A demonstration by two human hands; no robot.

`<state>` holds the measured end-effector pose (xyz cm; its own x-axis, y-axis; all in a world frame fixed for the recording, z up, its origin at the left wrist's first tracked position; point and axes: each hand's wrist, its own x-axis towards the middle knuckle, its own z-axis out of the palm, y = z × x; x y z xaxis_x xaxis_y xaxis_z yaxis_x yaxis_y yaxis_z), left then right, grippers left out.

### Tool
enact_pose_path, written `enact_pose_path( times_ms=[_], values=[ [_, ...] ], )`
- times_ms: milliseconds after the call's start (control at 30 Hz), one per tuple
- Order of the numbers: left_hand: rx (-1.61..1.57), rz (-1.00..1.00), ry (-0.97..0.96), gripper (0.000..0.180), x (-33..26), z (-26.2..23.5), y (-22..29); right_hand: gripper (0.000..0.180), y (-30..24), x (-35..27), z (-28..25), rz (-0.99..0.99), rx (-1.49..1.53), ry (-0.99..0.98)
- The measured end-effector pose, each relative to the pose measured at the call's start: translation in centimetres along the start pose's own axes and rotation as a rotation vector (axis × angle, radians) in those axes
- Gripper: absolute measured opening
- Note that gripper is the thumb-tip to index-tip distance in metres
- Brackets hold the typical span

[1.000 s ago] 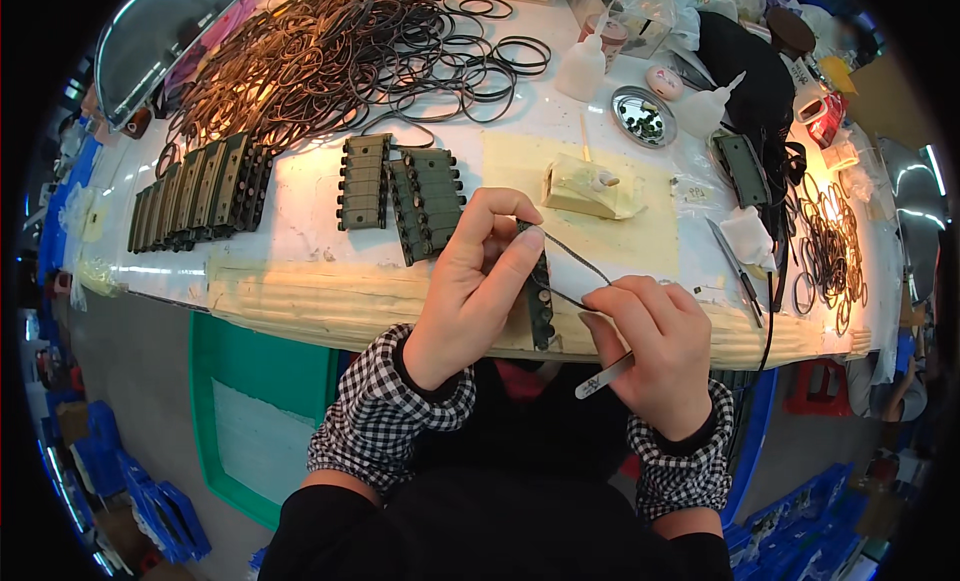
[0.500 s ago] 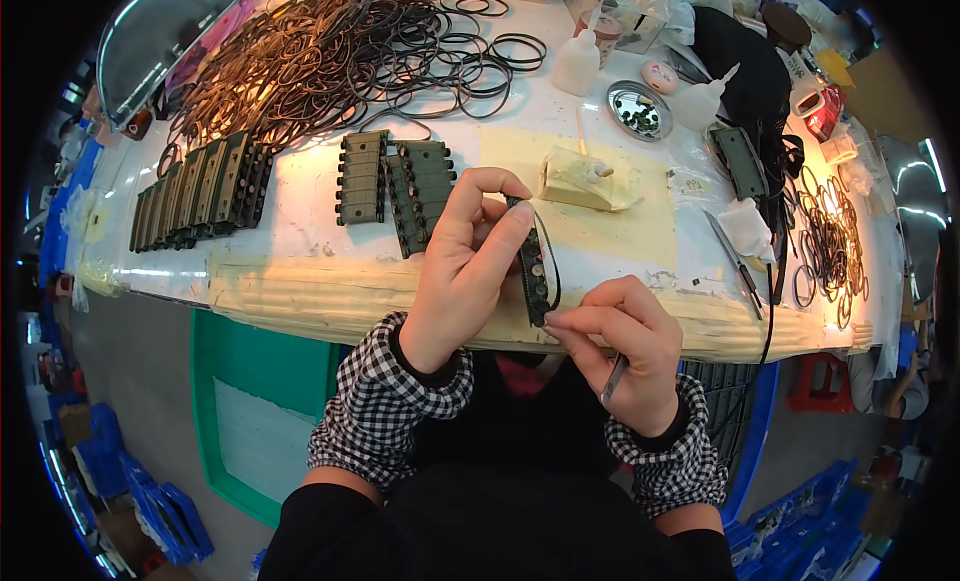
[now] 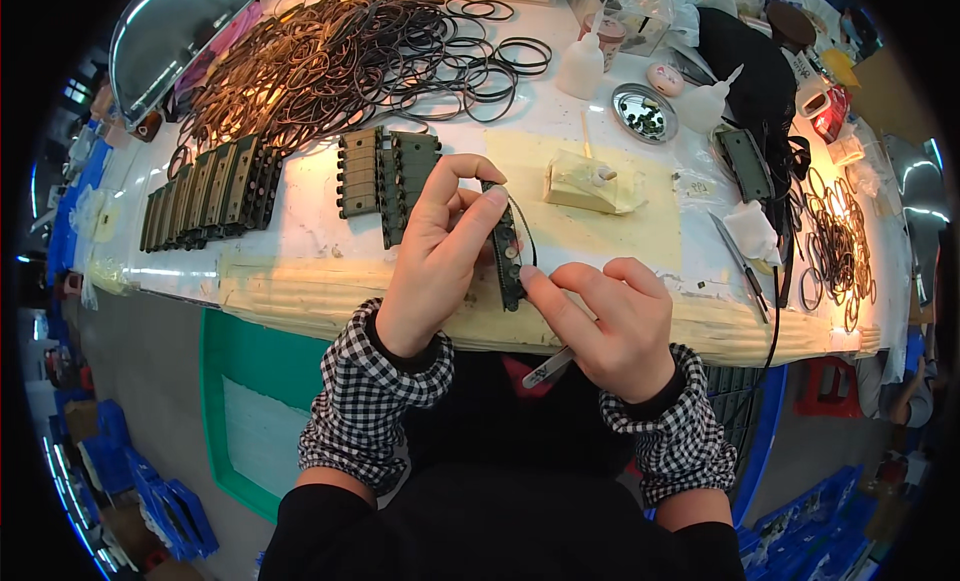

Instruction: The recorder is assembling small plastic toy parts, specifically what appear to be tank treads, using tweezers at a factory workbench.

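A narrow dark green part with a row of small wheels along its side, like a toy tank hull, is held tilted above the table's front edge. My left hand grips its upper end between thumb and fingers. A thin black track band runs from that top end and bows out along the right side. At the lower end the thumb and fingertips of my right hand press on the band and the wheels. Metal tweezers are tucked in the same hand, their end sticking out below the palm.
Similar green hulls stand in a row at left, with more hulls nearer the middle. Behind lies a heap of black bands. A wrapped block, a dish of small green parts, white squeeze bottles and a knife sit rightward.
Both hands and the hull have shifted a little left and up. The right fingertips have moved along the hull's lower end, and the tweezers have swung out to the left below the palm.
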<state>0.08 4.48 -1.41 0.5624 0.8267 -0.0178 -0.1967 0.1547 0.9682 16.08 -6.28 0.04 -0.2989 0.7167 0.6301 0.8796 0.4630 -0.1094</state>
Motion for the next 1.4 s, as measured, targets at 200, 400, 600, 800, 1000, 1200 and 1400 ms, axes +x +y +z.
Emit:
enact_pose_path(
  times_ms=[200,400,600,800,1000,1200,1400],
  values=[
    [-0.066,-0.058,-0.005,0.014,0.0,0.7,0.4,0.026,1.2,-0.3,-0.2,-0.036,0.140,0.018],
    [0.037,-0.008,-0.013,0.015,0.0,0.6,-0.4,0.019,0.7,0.0,0.2,0.281,0.564,0.075],
    [0.034,0.012,-0.003,0.015,0.0,0.7,-0.5,0.015,0.3,-0.2,0.3,0.380,0.595,0.058],
    [0.036,0.014,0.006,0.015,-0.1,0.8,-0.5,0.013,-0.5,-0.1,-0.2,0.529,0.687,0.007],
    [0.061,0.020,0.033,0.015,-0.1,0.8,-0.5,0.014,-0.8,0.4,-0.7,0.584,0.707,-0.104],
    [0.015,0.040,0.041,0.017,-0.1,1.1,-1.0,0.017,-1.7,-0.1,-0.4,0.399,0.449,-0.063],
    [0.013,0.066,0.025,0.017,0.0,1.0,-1.2,0.021,-2.3,-0.9,0.2,0.236,0.246,0.016]
  ],
)
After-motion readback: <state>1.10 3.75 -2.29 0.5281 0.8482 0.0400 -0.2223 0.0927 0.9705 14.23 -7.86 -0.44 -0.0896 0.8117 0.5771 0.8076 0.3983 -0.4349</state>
